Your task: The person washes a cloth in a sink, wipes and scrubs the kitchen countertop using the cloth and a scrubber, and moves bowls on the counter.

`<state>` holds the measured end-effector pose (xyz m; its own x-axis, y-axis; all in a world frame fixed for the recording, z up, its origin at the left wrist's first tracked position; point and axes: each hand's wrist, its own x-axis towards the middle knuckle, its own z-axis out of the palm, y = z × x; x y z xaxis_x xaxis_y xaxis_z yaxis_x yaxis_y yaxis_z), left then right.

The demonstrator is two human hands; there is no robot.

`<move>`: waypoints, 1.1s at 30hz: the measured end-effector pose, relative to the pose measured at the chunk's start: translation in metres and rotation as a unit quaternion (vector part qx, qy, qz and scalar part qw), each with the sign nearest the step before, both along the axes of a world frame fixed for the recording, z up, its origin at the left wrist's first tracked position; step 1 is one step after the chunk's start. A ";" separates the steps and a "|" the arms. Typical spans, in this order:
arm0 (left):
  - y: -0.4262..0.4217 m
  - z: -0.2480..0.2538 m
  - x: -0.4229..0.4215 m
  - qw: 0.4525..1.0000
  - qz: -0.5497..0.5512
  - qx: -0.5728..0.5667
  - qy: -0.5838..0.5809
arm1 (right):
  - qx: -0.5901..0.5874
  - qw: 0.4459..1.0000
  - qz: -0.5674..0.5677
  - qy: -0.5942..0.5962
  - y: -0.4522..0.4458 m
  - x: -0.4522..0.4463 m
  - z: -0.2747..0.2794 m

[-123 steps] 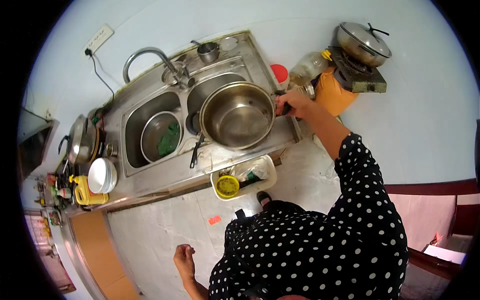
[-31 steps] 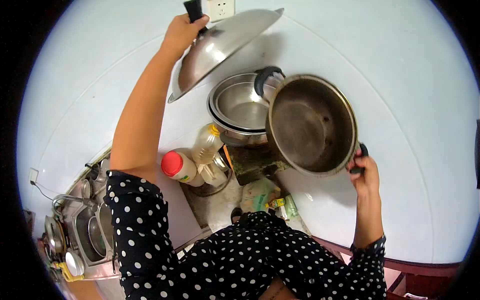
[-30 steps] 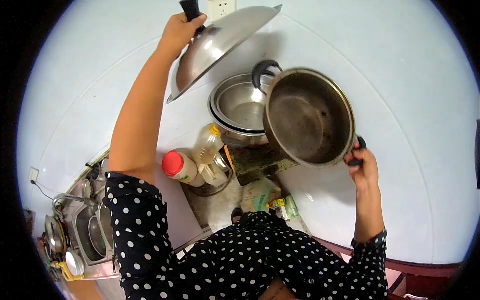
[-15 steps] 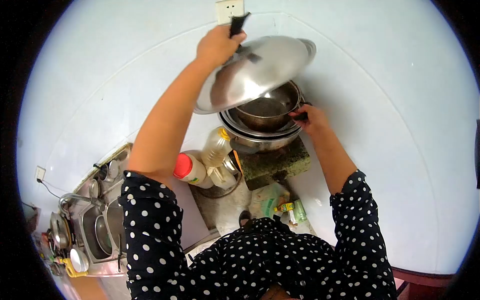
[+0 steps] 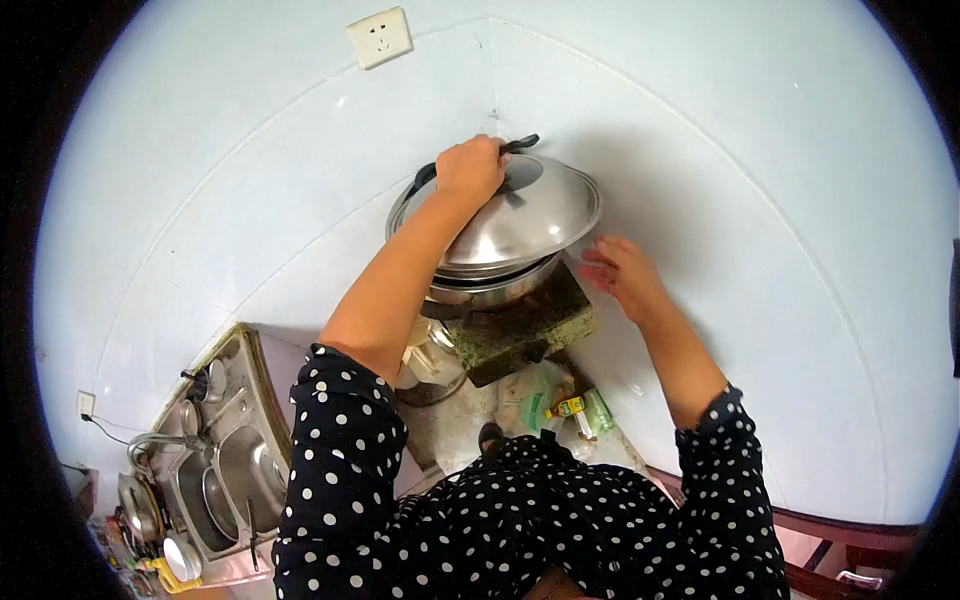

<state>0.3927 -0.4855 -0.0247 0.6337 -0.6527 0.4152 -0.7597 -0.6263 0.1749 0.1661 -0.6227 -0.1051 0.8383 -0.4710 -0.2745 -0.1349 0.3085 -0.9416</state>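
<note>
My left hand (image 5: 472,168) is closed around the black handle of a domed steel lid (image 5: 535,225). The lid rests over a steel pot (image 5: 500,290), hiding the smaller dark pan inside it. Only part of the handle (image 5: 522,144) shows past my fingers. To the right of the pot, apart from it, my right hand (image 5: 625,275) is held in the air, its fingers loosely bent, slightly blurred and holding nothing. Under the pot is a stained, greenish block-like stand (image 5: 530,335).
Pale walls (image 5: 720,280) meet behind the pot, with a socket (image 5: 380,38) above. A steel sink (image 5: 250,470) with dishes is at lower left. Bags (image 5: 535,395) and a yellow-labelled bottle (image 5: 572,407) lie on the floor near my foot. A plastic jug (image 5: 430,362) is beside the stand.
My left hand has lowered the lid from a tilted position over the pot onto it. My right hand has let go of the inner pan's handle and drawn away. The view has shifted.
</note>
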 end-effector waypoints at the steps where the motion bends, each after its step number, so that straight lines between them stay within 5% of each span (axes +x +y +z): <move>1: -0.001 -0.006 0.000 1.000 0.004 0.012 0.004 | 0.001 1.000 0.002 0.001 -0.005 -0.017 -0.006; 12: 0.054 -0.026 -0.037 0.998 0.033 0.054 0.013 | 0.058 0.996 -0.007 0.062 -0.022 -0.083 -0.097; 15: 0.116 -0.050 -0.093 0.995 -0.076 -0.022 0.060 | 0.103 0.989 0.012 0.107 -0.014 -0.083 -0.124; 17: 0.164 -0.064 -0.140 0.989 -0.086 0.013 0.119 | 0.116 0.986 0.051 0.107 -0.010 -0.088 -0.144; 18: 0.180 -0.061 -0.168 0.952 -0.026 0.043 0.301 | 0.126 0.984 0.035 0.120 -0.009 -0.088 -0.150; 21: 0.235 -0.089 -0.222 0.922 0.036 0.040 0.384 | 0.137 0.980 0.036 0.143 -0.006 -0.081 -0.166; 33: 0.339 -0.100 -0.366 0.935 0.143 -0.033 0.322 | 0.031 0.981 0.126 0.148 0.069 -0.124 -0.161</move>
<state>0.0263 -0.1467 -0.1247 0.9108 -0.4050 -0.0803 -0.2864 -0.7598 0.5836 0.0417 -0.5540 -0.2656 0.8055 -0.2349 -0.5441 -0.4779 0.2854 -0.8308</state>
